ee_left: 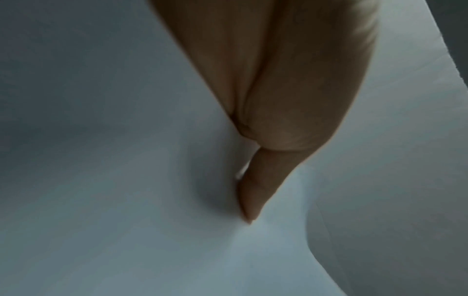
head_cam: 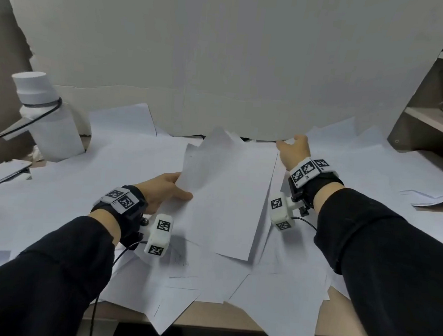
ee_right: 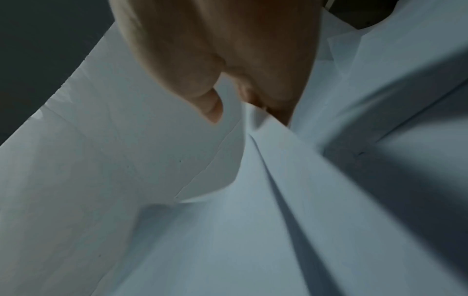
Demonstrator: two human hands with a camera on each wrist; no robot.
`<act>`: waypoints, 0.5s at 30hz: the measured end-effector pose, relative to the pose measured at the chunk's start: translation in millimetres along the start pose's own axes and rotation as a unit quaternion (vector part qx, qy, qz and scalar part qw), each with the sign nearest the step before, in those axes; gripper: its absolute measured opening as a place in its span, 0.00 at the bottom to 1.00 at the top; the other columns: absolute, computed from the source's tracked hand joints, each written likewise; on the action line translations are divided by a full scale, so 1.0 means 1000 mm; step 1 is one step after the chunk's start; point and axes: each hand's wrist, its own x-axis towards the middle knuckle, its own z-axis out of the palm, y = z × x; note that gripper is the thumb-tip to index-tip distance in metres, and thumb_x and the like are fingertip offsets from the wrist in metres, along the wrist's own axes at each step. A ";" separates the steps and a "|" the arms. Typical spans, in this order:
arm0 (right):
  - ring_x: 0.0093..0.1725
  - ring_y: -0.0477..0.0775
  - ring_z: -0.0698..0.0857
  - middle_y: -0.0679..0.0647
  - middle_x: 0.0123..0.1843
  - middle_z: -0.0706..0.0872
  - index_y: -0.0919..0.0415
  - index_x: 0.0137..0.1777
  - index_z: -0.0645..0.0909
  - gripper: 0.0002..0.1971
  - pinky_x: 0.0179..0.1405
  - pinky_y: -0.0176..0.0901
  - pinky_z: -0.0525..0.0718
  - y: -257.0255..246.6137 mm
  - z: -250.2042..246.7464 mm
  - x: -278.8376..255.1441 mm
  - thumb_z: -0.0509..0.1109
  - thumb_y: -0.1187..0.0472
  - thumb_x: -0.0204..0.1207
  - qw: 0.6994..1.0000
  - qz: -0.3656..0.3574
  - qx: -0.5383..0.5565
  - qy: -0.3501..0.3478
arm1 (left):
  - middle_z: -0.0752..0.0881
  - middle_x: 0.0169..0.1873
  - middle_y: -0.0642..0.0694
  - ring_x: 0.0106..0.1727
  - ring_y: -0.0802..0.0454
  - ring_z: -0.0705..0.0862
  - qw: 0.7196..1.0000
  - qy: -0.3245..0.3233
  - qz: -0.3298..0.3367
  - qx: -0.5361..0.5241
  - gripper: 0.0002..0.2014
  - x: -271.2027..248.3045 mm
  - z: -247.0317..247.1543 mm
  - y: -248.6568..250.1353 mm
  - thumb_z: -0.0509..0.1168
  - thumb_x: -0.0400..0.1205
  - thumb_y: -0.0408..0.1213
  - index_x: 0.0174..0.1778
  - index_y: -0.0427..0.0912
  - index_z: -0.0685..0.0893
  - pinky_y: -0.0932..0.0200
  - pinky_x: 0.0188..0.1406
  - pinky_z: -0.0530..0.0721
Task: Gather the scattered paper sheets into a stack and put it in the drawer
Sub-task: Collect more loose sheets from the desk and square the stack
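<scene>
Many white paper sheets [head_cam: 84, 190] lie scattered over the desk. A loose stack of sheets [head_cam: 229, 192] is lifted above them in the middle. My left hand [head_cam: 171, 190] pinches the stack's left edge, thumb on top; in the left wrist view the thumb [ee_left: 253, 198] presses on the paper [ee_left: 126, 220]. My right hand [head_cam: 294, 150] grips the stack's far right corner; in the right wrist view its thumb [ee_right: 202, 96] and fingers [ee_right: 276, 100] close on a curled sheet [ee_right: 142, 164]. No drawer is in view.
A white bottle [head_cam: 45, 120] with a black cable around it stands at the back left. A large grey board [head_cam: 225, 55] leans behind the desk. Open shelves [head_cam: 438, 125] are at the right. Sheets overhang the desk's front edge [head_cam: 215, 322].
</scene>
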 end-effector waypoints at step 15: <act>0.52 0.69 0.90 0.67 0.52 0.91 0.65 0.51 0.88 0.18 0.61 0.67 0.85 0.036 -0.089 -0.036 0.83 0.53 0.68 0.981 0.064 -0.036 -0.177 | 0.93 0.50 0.42 0.43 0.45 0.93 0.974 0.083 0.109 -0.178 0.21 -0.002 -0.005 0.006 0.63 0.84 0.21 0.70 0.46 0.81 0.52 0.37 0.92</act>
